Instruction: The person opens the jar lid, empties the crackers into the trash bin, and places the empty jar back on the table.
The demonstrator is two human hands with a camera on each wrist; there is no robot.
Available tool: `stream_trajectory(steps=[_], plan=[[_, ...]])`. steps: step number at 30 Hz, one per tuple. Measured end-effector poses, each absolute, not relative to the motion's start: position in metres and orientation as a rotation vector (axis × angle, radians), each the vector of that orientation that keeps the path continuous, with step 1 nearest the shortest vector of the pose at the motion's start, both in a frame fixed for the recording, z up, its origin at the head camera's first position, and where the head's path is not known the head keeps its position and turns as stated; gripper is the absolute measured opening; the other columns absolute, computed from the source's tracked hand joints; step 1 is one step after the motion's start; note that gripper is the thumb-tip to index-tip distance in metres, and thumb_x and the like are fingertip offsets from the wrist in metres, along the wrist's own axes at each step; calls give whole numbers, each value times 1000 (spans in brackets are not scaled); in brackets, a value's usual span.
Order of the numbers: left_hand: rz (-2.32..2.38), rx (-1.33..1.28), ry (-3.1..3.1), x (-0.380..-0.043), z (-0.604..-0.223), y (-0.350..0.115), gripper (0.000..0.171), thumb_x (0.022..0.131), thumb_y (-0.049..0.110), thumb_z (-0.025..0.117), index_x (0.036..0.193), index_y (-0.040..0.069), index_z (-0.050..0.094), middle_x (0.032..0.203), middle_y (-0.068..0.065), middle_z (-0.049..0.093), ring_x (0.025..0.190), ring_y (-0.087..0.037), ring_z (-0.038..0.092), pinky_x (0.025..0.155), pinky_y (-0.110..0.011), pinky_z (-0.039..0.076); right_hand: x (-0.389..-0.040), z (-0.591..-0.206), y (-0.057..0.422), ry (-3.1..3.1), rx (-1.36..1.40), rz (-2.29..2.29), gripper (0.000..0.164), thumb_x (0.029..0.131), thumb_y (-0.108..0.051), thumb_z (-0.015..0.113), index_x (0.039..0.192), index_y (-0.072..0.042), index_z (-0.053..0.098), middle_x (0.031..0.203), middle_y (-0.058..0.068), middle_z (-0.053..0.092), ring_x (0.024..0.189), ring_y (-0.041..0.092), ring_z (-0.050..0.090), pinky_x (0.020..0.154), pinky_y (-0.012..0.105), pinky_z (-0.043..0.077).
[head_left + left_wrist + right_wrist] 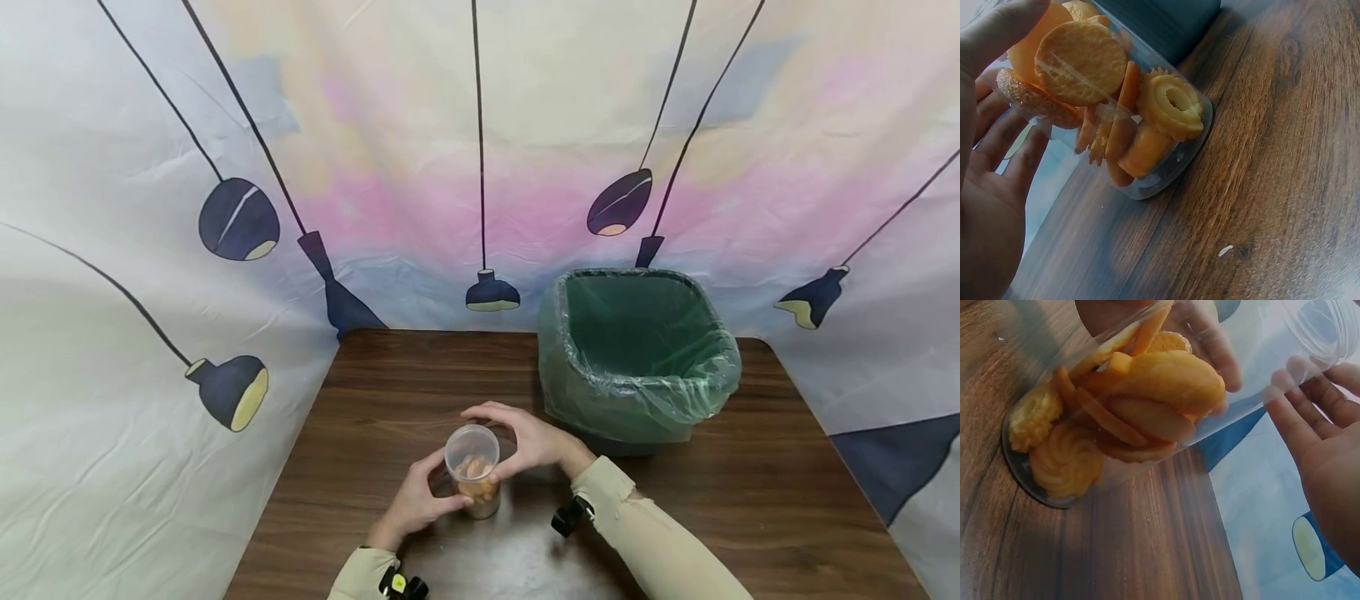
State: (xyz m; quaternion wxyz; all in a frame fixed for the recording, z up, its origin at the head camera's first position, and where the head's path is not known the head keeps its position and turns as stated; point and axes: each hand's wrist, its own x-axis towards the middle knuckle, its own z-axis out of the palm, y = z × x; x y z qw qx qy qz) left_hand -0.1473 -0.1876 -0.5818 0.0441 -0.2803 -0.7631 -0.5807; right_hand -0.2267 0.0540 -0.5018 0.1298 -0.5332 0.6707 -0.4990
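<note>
A clear plastic jar [480,505] stands on the wooden table between both hands, partly filled with cookies [1066,459]. Some cookies are round and flat, others ring-shaped or swirled. My left hand [416,498] holds the jar's left side, thumb on the near side and fingers behind it. From the right, my right hand [531,439] grips higher up, its thumb and fingers spread around the upper part. Beside its fingertips in the right wrist view is the jar's ridged neck [1329,331]. Several cookies [1082,62] show through the wall in the left wrist view.
A bin lined with a green translucent bag [615,408] stands behind and right of the jar, its mouth open upward. A printed lamp backdrop [405,208] rises behind the brown table [360,408]. A small white crumb [1226,250] lies near the jar.
</note>
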Motion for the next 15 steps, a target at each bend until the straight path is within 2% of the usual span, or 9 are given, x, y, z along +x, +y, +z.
stream_trajectory(steps=[4, 10, 15], plan=[[-1800, -843, -2340, -148, -583, -187, 69, 74, 11, 85, 135, 5, 53, 130, -17, 61, 122, -13, 57, 102, -23, 45, -219, -507, 59, 1866, -1469, -1606, 90, 81, -41, 77, 146, 2, 34, 141, 18, 44, 131, 27, 46, 108, 43, 42], [-1827, -820, -2350, -149, -583, -188, 70, 74, 12, 85, 137, 8, 52, 132, -15, 60, 122, -15, 57, 102, -24, 46, -196, -511, 62, 2109, -1391, -1725, 80, 81, -25, 80, 144, 0, 39, 137, 14, 47, 126, 29, 50, 106, 39, 44], [-1804, -841, -2345, -148, -582, -188, 69, 75, 12, 84, 136, 6, 52, 131, -17, 60, 122, -14, 57, 102, -24, 46, -168, -496, 57, 2318, -1336, -1762, 80, 74, -9, 84, 139, 6, 41, 131, 21, 50, 119, 35, 53, 99, 48, 48]])
